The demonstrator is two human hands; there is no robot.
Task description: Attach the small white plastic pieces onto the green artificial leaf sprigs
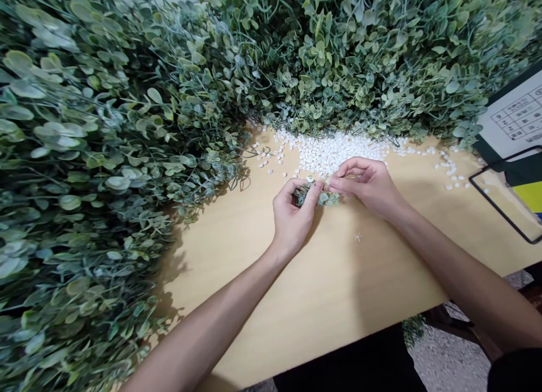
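Observation:
My left hand (pixel 295 211) is closed around a small sprig of artificial leaves (pixel 326 198), with its thumb on top. A little white bead-like piece (pixel 310 179) shows at the top of that hand. Close on its right, my right hand (pixel 367 184) has its thumb and fingers pinched at the sprig's upper edge. What lies between those fingertips is too small to make out. Just beyond both hands spreads a pile of small white pieces (pixel 328 152). A tiny pale star-shaped piece (pixel 358 237) lies on the table below my right hand.
Heaped artificial foliage (pixel 97 155) lines the left and back of the wooden table (pixel 262 313). At the right are a printed sheet (pixel 519 118), a black wire frame (pixel 493 204) and something yellow (pixel 528 195). Stray white pieces (pixel 451 171) lie near them.

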